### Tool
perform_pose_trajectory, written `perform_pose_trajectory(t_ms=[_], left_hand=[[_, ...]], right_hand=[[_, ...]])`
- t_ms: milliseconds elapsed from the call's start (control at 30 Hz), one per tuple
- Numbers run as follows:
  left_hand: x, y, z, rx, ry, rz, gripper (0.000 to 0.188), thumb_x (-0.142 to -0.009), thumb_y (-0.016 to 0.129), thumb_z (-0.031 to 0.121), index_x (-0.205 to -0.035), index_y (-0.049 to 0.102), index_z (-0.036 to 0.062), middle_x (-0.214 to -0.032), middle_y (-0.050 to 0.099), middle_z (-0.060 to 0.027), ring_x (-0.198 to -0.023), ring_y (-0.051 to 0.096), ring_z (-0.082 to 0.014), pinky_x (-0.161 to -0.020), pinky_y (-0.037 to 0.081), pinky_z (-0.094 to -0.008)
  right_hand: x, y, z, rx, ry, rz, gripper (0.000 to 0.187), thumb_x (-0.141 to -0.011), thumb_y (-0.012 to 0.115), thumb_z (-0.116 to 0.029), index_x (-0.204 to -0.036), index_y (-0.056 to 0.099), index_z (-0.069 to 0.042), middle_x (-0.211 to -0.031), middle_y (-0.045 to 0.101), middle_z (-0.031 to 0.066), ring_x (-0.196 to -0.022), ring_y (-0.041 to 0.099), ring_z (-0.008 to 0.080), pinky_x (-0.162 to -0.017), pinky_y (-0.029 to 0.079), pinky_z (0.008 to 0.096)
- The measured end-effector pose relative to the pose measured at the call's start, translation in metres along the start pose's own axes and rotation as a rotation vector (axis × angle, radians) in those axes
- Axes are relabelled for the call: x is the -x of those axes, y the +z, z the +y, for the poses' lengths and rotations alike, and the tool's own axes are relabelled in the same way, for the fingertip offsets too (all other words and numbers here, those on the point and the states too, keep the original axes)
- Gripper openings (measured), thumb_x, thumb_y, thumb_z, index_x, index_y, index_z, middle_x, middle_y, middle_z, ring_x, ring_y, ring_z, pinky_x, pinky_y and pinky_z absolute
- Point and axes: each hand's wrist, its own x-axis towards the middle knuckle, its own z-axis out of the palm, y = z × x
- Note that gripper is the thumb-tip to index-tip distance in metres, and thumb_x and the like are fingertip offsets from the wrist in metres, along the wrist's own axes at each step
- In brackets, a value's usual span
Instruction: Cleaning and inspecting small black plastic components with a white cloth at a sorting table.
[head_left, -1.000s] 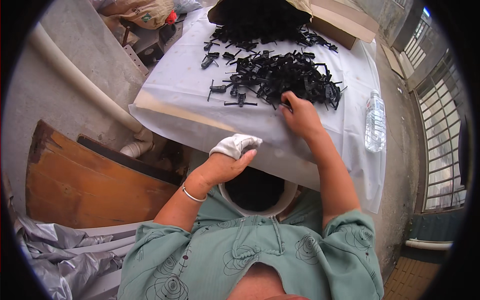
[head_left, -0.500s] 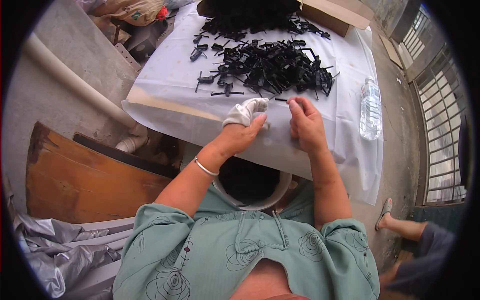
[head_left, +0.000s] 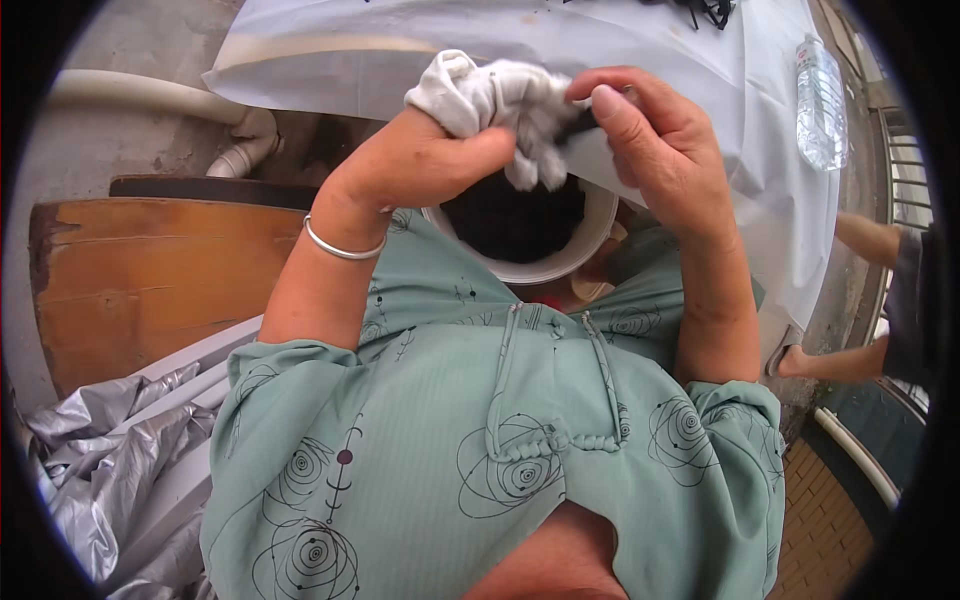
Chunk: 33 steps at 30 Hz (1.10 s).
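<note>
In front of my chest both hands are raised above a white bucket (head_left: 603,235) with dark contents. My left hand (head_left: 450,150) has a white cloth glove (head_left: 500,95) over its fingers, the thumb bare; the gloved fingers are curled and blurred against a small black plastic part (head_left: 577,127). Thumb and forefinger of my right hand (head_left: 655,145), which is bare, pinch the other end of that part. Its exact shape is smeared and partly hidden by the fingers.
A table with a white plastic cover (head_left: 330,75) lies beyond my hands, with a few black parts (head_left: 712,12) at its far edge. A clear water bottle (head_left: 820,105) lies on the right. An orange-brown board (head_left: 170,285) is at left. Another person's leg (head_left: 835,360) shows at right.
Both hands have come back from the table toward me, over the bucket, and closer together. The view has tipped down, so the black pile has mostly left it. The other person has moved.
</note>
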Motion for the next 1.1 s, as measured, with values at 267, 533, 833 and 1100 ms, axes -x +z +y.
perform_pose_trajectory(t_ms=[267,533,833,1100], left_hand=[[0.002,0.033,-0.011,0.332,-0.105,-0.03,0.017,-0.088,0.05,0.009,-0.1,0.054,-0.0014,-0.08,0.06,-0.0042,-0.066,0.056,-0.0076,-0.06,0.046,-0.0209],[0.015,0.038,-0.02,0.161,-0.067,0.407,0.017,-0.089,0.049,0.007,-0.106,0.049,0.0042,-0.089,0.057,-0.0015,-0.061,0.047,-0.0048,-0.049,0.038,-0.0184],[0.036,0.045,0.003,0.322,0.091,0.162,0.026,-0.087,0.051,0.002,-0.113,0.045,0.0026,-0.083,0.055,-0.0028,-0.057,0.049,-0.0054,-0.048,0.04,-0.0181],[0.05,0.042,0.022,-0.392,0.175,0.45,0.021,-0.078,0.056,0.001,-0.099,0.053,-0.0001,-0.075,0.057,-0.0019,-0.049,0.048,-0.0061,-0.043,0.04,-0.0209]], right_hand=[[-0.003,0.021,0.014,0.444,-0.339,0.367,0.014,-0.09,0.053,-0.011,-0.081,0.055,-0.001,-0.06,0.048,-0.0024,-0.055,0.039,0.0043,-0.048,0.034,0.0224],[-0.002,0.026,0.015,0.407,-0.456,0.315,0.009,-0.083,0.058,-0.008,-0.09,0.057,-0.002,-0.064,0.052,0.0116,-0.052,0.049,0.0197,-0.049,0.041,0.0286],[0.029,0.04,-0.008,0.319,-0.299,0.337,0.018,-0.08,0.065,-0.017,-0.085,0.052,-0.005,-0.059,0.042,0.0029,-0.052,0.037,0.0078,-0.048,0.034,0.0261],[0.038,0.044,-0.025,0.566,-0.208,0.187,0.021,-0.089,0.053,-0.022,-0.09,0.049,-0.001,-0.077,0.056,0.0169,-0.069,0.055,0.0276,-0.063,0.044,0.0342]])
